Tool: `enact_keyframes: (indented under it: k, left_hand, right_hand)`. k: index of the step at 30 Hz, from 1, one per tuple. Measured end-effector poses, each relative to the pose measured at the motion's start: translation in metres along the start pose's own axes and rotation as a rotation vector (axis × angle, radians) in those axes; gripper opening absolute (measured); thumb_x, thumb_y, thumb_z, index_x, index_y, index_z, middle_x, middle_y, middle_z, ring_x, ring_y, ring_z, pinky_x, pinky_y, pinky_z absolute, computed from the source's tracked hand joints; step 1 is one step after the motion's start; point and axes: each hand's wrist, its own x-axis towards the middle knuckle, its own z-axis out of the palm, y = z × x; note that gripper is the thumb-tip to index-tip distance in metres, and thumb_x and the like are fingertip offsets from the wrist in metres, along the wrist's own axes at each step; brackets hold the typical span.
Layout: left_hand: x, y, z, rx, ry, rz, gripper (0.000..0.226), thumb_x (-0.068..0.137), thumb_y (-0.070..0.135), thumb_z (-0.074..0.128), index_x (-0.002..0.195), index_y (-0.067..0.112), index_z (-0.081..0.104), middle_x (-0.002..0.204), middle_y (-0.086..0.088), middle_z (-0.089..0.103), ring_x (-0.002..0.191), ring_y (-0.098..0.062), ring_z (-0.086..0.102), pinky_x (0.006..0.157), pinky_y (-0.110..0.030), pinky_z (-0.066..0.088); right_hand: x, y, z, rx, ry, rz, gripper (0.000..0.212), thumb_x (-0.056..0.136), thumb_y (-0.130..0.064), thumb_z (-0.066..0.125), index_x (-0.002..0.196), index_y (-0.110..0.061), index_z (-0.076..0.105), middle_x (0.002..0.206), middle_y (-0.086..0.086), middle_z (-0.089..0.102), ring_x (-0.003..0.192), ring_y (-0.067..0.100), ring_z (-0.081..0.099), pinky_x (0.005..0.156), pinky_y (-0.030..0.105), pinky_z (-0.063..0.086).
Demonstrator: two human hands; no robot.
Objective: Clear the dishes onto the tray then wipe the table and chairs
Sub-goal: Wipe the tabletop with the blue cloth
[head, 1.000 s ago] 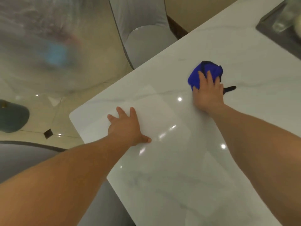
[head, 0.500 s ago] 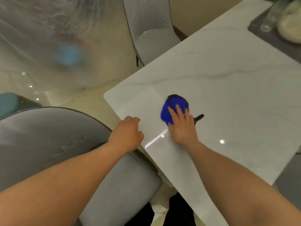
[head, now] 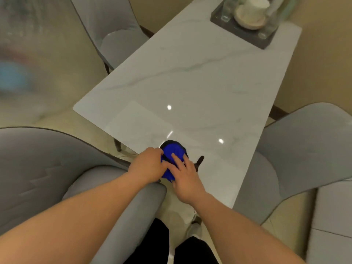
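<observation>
A bunched blue cloth (head: 172, 155) with a black edge lies at the near edge of the white marble table (head: 200, 88). My right hand (head: 185, 177) presses on it with spread, straight fingers. My left hand (head: 147, 166) has come in from the left and curls its fingers round the cloth's left side. At the table's far end a dark tray (head: 266, 40) holds a stacked cream bowl and cup (head: 251, 14) and some glasses.
Grey upholstered chairs surround the table: one at near left (head: 47, 168), one at near right (head: 304, 149), one at far left (head: 114, 31). My dark trouser legs (head: 171, 250) show below. The floor is pale tile.
The cloth has been drawn back across the table to its near edge under my right hand. My left hand left the tabletop edge and now grips the cloth. The view pulled back.
</observation>
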Motion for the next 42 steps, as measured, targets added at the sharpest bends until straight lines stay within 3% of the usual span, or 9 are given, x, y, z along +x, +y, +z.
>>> enact_keyframes:
  k: [2, 7, 11, 14, 19, 23, 33, 36, 42]
  left_hand:
    - [-0.007, 0.014, 0.006, 0.039, -0.030, 0.035, 0.033, 0.095, 0.034, 0.053, 0.121, 0.015, 0.062, 0.112, -0.004, 0.064, 0.099, -0.025, 0.064, 0.078, -0.032, 0.051]
    - [-0.025, 0.038, 0.021, 0.159, -0.051, 0.073, 0.049, 0.099, 0.034, 0.051, 0.145, 0.018, 0.049, 0.138, -0.004, 0.056, 0.120, -0.023, 0.057, 0.095, -0.033, 0.048]
    - [-0.044, 0.075, 0.049, 0.211, -0.047, 0.086, 0.047, 0.099, 0.033, 0.051, 0.144, 0.018, 0.051, 0.137, -0.003, 0.058, 0.118, -0.022, 0.058, 0.095, -0.035, 0.050]
    - [-0.071, 0.127, 0.088, 0.286, -0.092, 0.156, 0.046, 0.099, 0.034, 0.052, 0.142, 0.017, 0.052, 0.133, -0.003, 0.060, 0.116, -0.021, 0.059, 0.094, -0.033, 0.050]
    - [-0.128, 0.249, 0.163, 0.404, -0.172, 0.382, 0.029, 0.097, 0.029, 0.053, 0.120, 0.015, 0.064, 0.112, -0.005, 0.066, 0.103, -0.022, 0.064, 0.081, -0.028, 0.050]
    - [-0.185, 0.363, 0.225, 0.534, -0.232, 0.625, 0.043, 0.099, 0.036, 0.051, 0.138, 0.018, 0.057, 0.130, -0.004, 0.063, 0.114, -0.025, 0.061, 0.094, -0.034, 0.051]
    - [-0.388, 0.579, 0.371, 0.679, -0.357, 1.251, 0.042, 0.098, 0.038, 0.053, 0.138, 0.023, 0.056, 0.131, 0.003, 0.063, 0.116, -0.017, 0.060, 0.098, -0.031, 0.049]
    - [-0.424, 0.615, 0.389, 0.719, -0.360, 1.371, 0.044, 0.100, 0.038, 0.053, 0.141, 0.021, 0.055, 0.133, 0.002, 0.062, 0.117, -0.018, 0.060, 0.099, -0.032, 0.050]
    - [-0.441, 0.681, 0.415, 0.764, -0.355, 1.506, 0.043, 0.099, 0.039, 0.052, 0.136, 0.020, 0.058, 0.130, 0.000, 0.062, 0.114, -0.020, 0.060, 0.097, -0.036, 0.051]
  right_hand:
    - [-0.015, 0.010, -0.002, 0.020, -0.008, -0.004, 0.065, 0.094, -0.018, 0.053, 0.153, -0.037, 0.032, 0.166, 0.003, 0.024, 0.148, 0.043, 0.022, 0.119, 0.055, 0.027]
    - [-0.079, 0.068, -0.017, 0.076, 0.056, 0.298, 0.064, 0.099, -0.026, 0.055, 0.154, -0.042, 0.028, 0.166, -0.003, 0.022, 0.149, 0.032, 0.020, 0.123, 0.043, 0.025]
    - [-0.152, 0.116, -0.026, 0.252, 0.044, 0.526, 0.060, 0.089, -0.004, 0.056, 0.138, -0.039, 0.047, 0.148, -0.004, 0.039, 0.124, 0.025, 0.045, 0.096, 0.035, 0.047]
    - [-0.230, 0.145, -0.022, 0.508, 0.018, 0.672, 0.046, 0.091, -0.012, 0.056, 0.133, -0.030, 0.050, 0.131, 0.003, 0.058, 0.105, 0.024, 0.059, 0.084, 0.034, 0.049]
    - [-0.390, 0.175, -0.020, 0.825, 0.288, 0.904, 0.042, 0.096, -0.019, 0.062, 0.134, -0.027, 0.050, 0.128, -0.003, 0.062, 0.102, 0.014, 0.057, 0.087, 0.028, 0.045]
    - [-0.517, 0.198, -0.042, 0.998, 0.531, 1.049, 0.047, 0.095, -0.022, 0.065, 0.137, -0.032, 0.045, 0.122, -0.012, 0.058, 0.099, 0.008, 0.060, 0.080, 0.027, 0.051]
    - [-0.783, 0.199, -0.105, 0.944, 1.033, 1.254, 0.050, 0.089, -0.033, 0.071, 0.136, -0.028, 0.053, 0.120, -0.012, 0.063, 0.098, 0.005, 0.059, 0.071, 0.014, 0.042]
    - [-0.827, 0.198, -0.111, 0.912, 1.106, 1.312, 0.043, 0.091, -0.038, 0.069, 0.131, -0.030, 0.055, 0.108, -0.018, 0.063, 0.092, -0.002, 0.058, 0.071, 0.016, 0.045]
    - [-0.887, 0.224, -0.125, 0.765, 1.212, 1.434, 0.041, 0.096, -0.028, 0.066, 0.135, -0.029, 0.054, 0.126, -0.008, 0.059, 0.101, 0.008, 0.056, 0.083, 0.020, 0.043]
